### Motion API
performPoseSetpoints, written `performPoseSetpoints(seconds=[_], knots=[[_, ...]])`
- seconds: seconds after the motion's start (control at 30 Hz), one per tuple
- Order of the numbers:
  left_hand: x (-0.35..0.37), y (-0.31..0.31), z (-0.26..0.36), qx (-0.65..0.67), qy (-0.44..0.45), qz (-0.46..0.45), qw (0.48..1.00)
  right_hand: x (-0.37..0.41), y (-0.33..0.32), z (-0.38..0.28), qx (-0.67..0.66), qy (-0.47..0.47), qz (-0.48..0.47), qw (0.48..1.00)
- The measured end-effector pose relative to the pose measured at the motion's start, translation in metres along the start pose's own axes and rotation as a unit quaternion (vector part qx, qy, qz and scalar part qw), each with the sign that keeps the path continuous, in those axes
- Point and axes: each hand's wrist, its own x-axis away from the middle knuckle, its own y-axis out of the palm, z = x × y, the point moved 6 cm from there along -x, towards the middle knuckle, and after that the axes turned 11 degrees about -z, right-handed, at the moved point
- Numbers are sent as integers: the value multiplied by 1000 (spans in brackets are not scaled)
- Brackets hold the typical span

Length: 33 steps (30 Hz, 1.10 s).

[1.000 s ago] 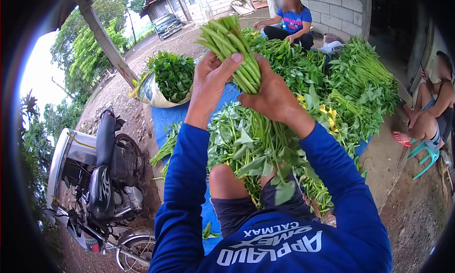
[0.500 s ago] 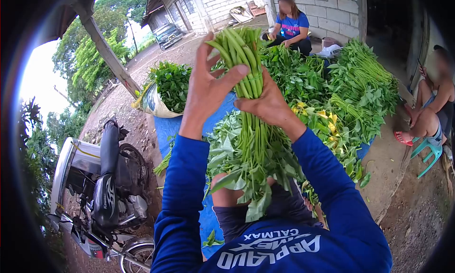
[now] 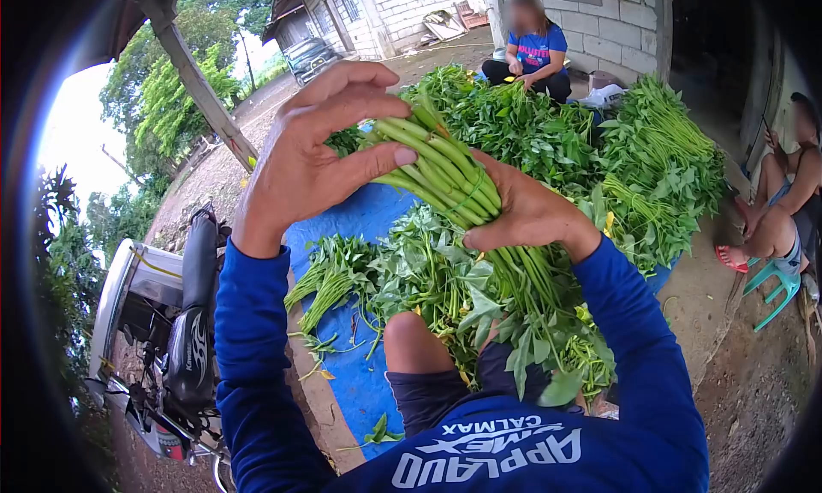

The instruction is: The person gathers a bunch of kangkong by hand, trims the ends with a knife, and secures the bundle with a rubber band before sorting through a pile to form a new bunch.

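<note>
- Two hands hold one bunch of green stems (image 3: 445, 172), lifted up between them.
- The right hand (image 3: 527, 210) wraps tight around the middle; the left hand (image 3: 308, 159) curls over the cut ends, thumb pressing on them.
- Stems could slip out and fall if the right hand goes loose, since the leafy end hangs heavy below it.
- A blue sheet (image 3: 360, 228) lies bare under the left hand, with room there; a pile of greens (image 3: 531, 125) crowds past the right hand.
</note>
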Motion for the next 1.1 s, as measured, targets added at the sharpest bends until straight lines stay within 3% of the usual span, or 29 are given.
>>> performPoseSetpoints(seconds=[0.1, 0.2, 0.3, 0.33, 0.37, 0.43, 0.5, 0.53, 0.57, 0.63, 0.67, 0.73, 0.8, 0.87, 0.97, 1.03, 1.1], knots=[[6, 3, 11, -15, -36, 36, 999, 2, 3, -3, 25, 11, 10, 1000], [11, 15, -6, -13, -269, 19, 963, -1, 5, -5, 114, 20, 54, 992], [27, 45, -71, 214, -383, 73, 896, -8, 6, -8, 256, 66, 125, 956], [31, 47, -83, 156, -298, 182, 924, -12, 3, -4, 291, 100, 154, 939], [41, 56, -86, 269, -301, 255, 879, -14, 0, 1, 324, 133, 184, 918], [58, 79, -85, 472, -287, 384, 740, -18, 0, -5, 335, 106, 242, 904], [31, 126, -58, 483, -173, 239, 825, -25, 7, -17, 342, 131, 284, 886], [26, 142, -64, 473, -194, 265, 818, -39, 15, -2, 380, -26, 252, 890], [24, 147, -82, 457, -216, 295, 811, -45, 12, -2, 405, -42, 206, 890], [16, 127, -102, 567, -198, 254, 759, -46, 0, -7, 446, -83, 120, 883], [19, 118, -108, 620, -191, 228, 726, -40, -13, -13, 310, -74, 136, 938], [21, 97, -120, 593, -173, 192, 763, -31, -42, -29, 36, -59, 166, 984], [17, 91, -111, 585, -147, 151, 783, -35, -45, -15, 30, -43, 187, 981], [11, 93, -92, 559, -164, 158, 797, -46, -31, 6, 39, -30, 181, 982], [1, 101, -69, 553, -176, 216, 785, -65, 27, 24, 95, -179, 224, 953], [2, 108, -67, 577, -181, 248, 757, -67, 23, 34, 9, -172, 202, 964], [7, 110, -74, 575, -171, 239, 763, -62, 20, 39, -24, -138, 200, 970]])
